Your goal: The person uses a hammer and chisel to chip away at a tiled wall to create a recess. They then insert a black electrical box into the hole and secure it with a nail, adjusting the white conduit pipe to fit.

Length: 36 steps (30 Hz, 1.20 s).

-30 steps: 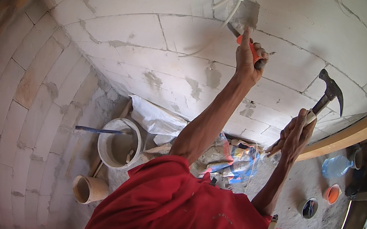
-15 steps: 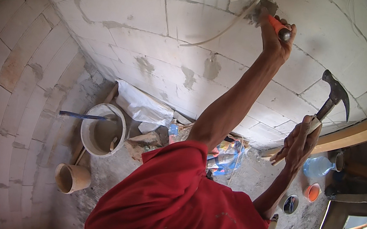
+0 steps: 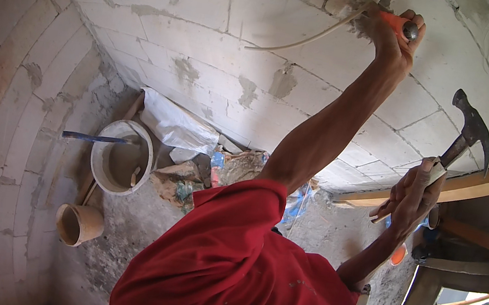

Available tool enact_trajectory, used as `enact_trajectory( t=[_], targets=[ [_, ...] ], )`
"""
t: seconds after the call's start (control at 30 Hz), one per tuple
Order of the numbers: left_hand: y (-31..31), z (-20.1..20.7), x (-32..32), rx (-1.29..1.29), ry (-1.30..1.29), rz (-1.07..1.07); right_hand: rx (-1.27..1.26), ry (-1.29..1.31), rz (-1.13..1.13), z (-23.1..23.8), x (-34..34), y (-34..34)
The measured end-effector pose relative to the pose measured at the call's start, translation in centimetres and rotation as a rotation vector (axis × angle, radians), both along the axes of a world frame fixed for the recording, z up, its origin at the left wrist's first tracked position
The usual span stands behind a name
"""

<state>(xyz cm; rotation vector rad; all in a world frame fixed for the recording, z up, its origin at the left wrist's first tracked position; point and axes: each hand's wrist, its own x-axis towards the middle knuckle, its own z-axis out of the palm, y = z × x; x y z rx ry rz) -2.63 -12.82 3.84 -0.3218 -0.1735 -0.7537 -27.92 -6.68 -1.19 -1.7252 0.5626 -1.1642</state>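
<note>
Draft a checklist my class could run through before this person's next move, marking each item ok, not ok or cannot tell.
1. Orange-handled tool gripped: ok, the left hand is closed round it.
2. Dark end cap of that tool exposed: ok, it shows beyond the grip.
3. Hammer gripped: ok, the right hand holds its handle, with the head apart from the tool.
4. Working tip set against the wall: cannot tell, it is not clearly visible.
5. Pale cable well clear: not ok, it runs close by the left hand.
6. Gloves worn: not ok, both hands are bare.

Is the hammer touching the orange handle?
No, the right hand holds the hammer well apart from the orange handle in the left hand.
</note>
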Motion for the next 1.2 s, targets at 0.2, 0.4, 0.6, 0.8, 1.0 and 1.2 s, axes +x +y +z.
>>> enact_trajectory(
  t=[0.2, 0.4, 0.6, 0.8, 1.0, 1.2],
  targets=[
    [-0.3, 0.9, 0.1, 0.022, 0.059, -0.006, -0.557, -0.388, -0.051, 4.7, 1.7, -1.1],
    [-4.2, 0.0, 3.7, 0.006, 0.131, 0.199, -0.669, 0.394, -0.208, 2.5, 9.9, -3.1],
    [-4.7, -0.4, 3.8, -0.044, 0.114, 0.145, -0.432, -0.071, -0.185, 7.0, 7.5, -0.4],
    [-0.7, -5.7, -2.7, -0.234, -0.047, 0.022, -0.395, -0.066, -0.256, 8.2, 4.8, -0.1],
    [4.1, -8.9, -6.2, 0.377, -0.093, -0.107, -0.304, -0.133, -0.154, 6.0, 3.0, 0.6],
    [5.0, -7.4, -1.9, 0.645, -0.424, 0.098, -0.202, -0.163, -0.14, 3.6, -1.0, 0.0]
  ],
)
